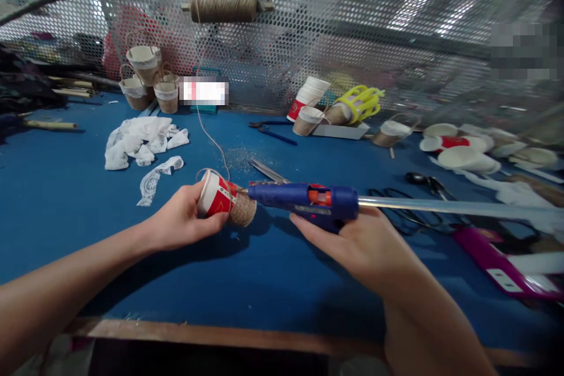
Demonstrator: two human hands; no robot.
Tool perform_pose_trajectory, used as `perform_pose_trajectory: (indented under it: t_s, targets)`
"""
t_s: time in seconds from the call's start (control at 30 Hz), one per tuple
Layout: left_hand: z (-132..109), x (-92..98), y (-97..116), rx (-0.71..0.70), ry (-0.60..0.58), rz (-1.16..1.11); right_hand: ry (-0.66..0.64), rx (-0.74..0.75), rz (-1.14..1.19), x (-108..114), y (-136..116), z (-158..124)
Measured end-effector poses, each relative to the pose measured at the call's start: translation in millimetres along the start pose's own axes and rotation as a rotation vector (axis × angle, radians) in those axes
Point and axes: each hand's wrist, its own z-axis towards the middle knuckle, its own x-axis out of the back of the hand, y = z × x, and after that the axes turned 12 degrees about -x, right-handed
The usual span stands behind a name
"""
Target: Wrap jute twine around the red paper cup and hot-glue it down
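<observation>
My left hand (187,214) is closed round a red and white paper cup (219,195), tilted on its side above the table. Brown twine (244,210) wraps the cup's lower part, and a loose strand runs up from it toward a twine spool (224,7). In my right hand (359,247) is a blue hot glue gun (304,198), with a long clear glue stick (440,205) sticking out of its back. The gun's nozzle is at the cup's side, by the edge of the wrapped twine; whether it touches cannot be made out.
White lace pieces (141,138) lie left on the blue table (176,282). Scissors (268,170) and pliers (275,131) lie beyond the cup. Small twine-covered buckets (143,61) stand at the back left. Paper cups (467,160) and a purple object (493,261) lie right.
</observation>
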Motion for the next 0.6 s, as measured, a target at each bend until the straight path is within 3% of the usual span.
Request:
perform_pose_trajectory:
  t_s: [0.33, 0.6]
  targets:
    - [0.2, 1.6, -0.8, 0.014, -0.015, -0.016, -0.081, 0.004, 0.057, -1.8, -0.2, -2.5]
    - [1.5, -0.2, 3.5, 0.027, -0.01, -0.034, -0.005, -0.016, 0.012, -2.1, 0.2, -2.3]
